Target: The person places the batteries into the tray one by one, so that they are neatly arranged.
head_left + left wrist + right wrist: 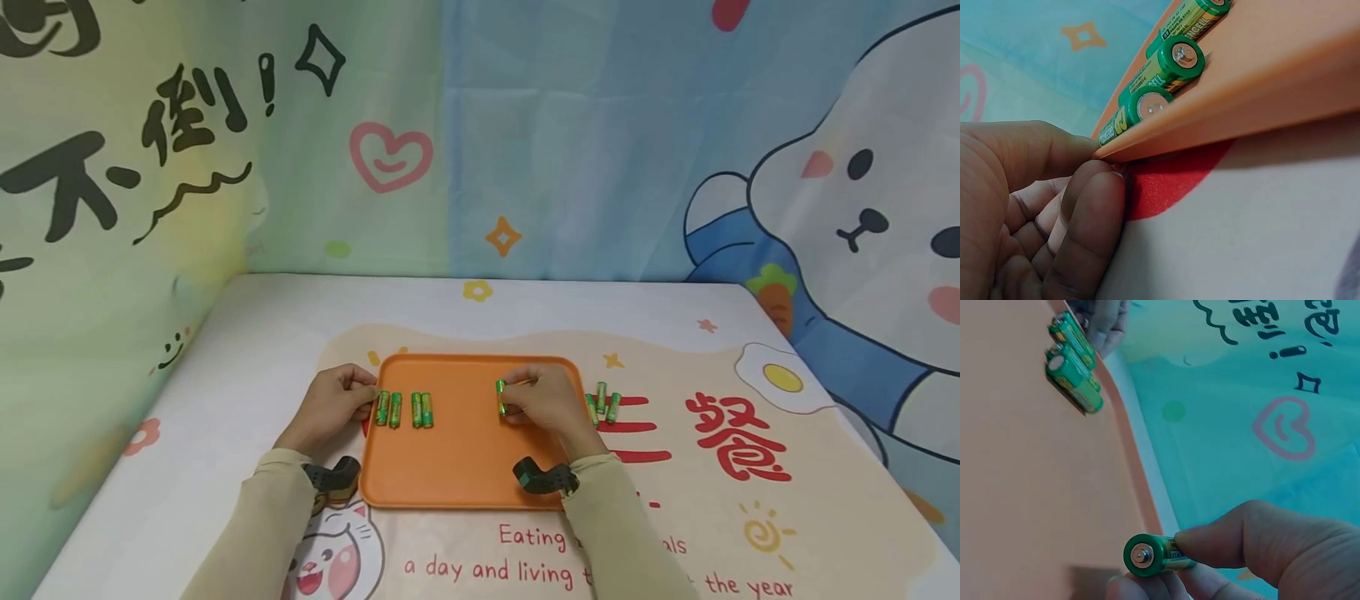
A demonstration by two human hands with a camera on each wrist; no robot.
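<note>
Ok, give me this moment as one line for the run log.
left hand: pinches tray edge | right hand: holds battery over tray | four batteries on tray | three batteries visible right of tray

Small cylindrical green batteries (417, 410): gold-yellow band and print, metallic silver tips. Flat rectangular orange plastic tray (465, 467): plain, single colour. White table cover (570, 312): beige patch (825, 504), red lettering (738, 437), white-and-yellow fried-egg print (783, 377) at right. Fabric backdrop (555, 158), far side: pale green left, light blue right; black characters (66, 192) left, pink outlined heart (390, 166), orange four-pointed star (503, 237), white-and-blue cartoon bear (877, 267) at right. Long fabric sleeves (251, 521): plain pale khaki. Wrist-worn devices (336, 475): black.
</note>
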